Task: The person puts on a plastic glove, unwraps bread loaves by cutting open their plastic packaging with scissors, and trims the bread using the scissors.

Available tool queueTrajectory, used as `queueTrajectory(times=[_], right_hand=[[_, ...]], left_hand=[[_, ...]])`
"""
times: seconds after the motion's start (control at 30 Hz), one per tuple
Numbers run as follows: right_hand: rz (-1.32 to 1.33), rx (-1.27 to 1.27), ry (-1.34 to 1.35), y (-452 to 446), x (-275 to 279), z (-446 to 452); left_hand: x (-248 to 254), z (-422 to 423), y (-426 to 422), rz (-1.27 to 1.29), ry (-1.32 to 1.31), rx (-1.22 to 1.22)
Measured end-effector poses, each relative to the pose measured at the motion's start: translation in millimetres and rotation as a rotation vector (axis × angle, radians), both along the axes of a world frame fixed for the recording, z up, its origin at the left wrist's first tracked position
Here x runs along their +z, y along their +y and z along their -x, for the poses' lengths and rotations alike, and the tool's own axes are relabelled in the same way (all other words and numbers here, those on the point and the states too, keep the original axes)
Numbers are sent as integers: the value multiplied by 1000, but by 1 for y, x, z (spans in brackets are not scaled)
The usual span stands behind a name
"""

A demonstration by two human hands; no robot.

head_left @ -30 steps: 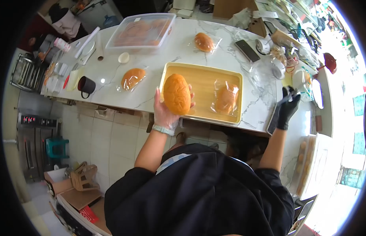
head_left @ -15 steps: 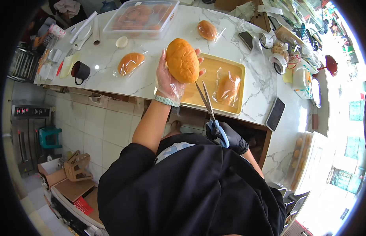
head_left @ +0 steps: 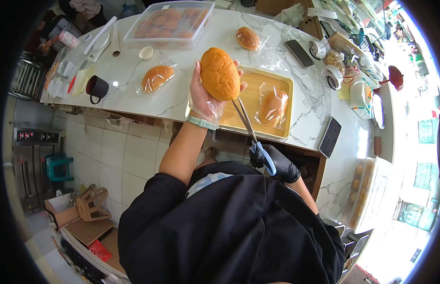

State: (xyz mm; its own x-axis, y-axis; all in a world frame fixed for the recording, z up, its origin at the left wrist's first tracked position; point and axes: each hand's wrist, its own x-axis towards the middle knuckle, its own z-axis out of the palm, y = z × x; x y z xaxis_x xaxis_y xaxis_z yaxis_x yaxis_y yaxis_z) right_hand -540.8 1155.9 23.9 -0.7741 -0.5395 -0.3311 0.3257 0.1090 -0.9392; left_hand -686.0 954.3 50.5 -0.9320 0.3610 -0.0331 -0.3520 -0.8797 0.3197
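My left hand (head_left: 206, 97), in a clear plastic glove, holds up an oval golden-brown bread bun (head_left: 220, 74) with its fingers around it. My right hand (head_left: 279, 164), in a black glove, grips blue-handled scissors (head_left: 248, 122) by the loops. The scissor blades are nearly together, and their tips meet the lower right edge of the bun. Whether they have gone into the bread is hidden. Below and behind the bun lies a yellow tray (head_left: 250, 78), with a plastic-wrapped bun (head_left: 274, 108) on its right side.
Two more wrapped buns (head_left: 157, 78) (head_left: 248, 38) lie on the marble table. A lidded plastic box of buns (head_left: 168, 23) stands at the back. Around it are a black mug (head_left: 96, 88), a small white cup (head_left: 146, 52) and two phones (head_left: 330, 137) (head_left: 299, 53). Clutter lines the right.
The scissor blades have drawn closer together, and their tips have shifted left against the bun. Clear plastic that overlapped the far phone no longer covers it. My left hand has barely moved.
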Motion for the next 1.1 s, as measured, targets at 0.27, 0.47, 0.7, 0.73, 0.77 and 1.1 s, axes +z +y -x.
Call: queueTrajectory(times=[0.27, 0.47, 0.7, 0.73, 0.77, 1.1], right_hand=[[-81, -16, -29, -2, 6, 2], [-130, -39, 46, -5, -9, 5], [-50, -298, 59, -25, -24, -4], [-79, -313, 131, -26, -23, -6], [-110, -345, 156, -26, -40, -7], [-1, -297, 114, -31, -11, 4]], left_hand=[[-1, 0, 5, -74, 12, 47], [-1, 2, 10, -135, -24, 34], [6, 1, 17, -173, -13, 20], [7, 1, 18, -174, -23, 20], [8, 1, 19, -176, -31, 20], [24, -7, 25, -89, 46, 8]])
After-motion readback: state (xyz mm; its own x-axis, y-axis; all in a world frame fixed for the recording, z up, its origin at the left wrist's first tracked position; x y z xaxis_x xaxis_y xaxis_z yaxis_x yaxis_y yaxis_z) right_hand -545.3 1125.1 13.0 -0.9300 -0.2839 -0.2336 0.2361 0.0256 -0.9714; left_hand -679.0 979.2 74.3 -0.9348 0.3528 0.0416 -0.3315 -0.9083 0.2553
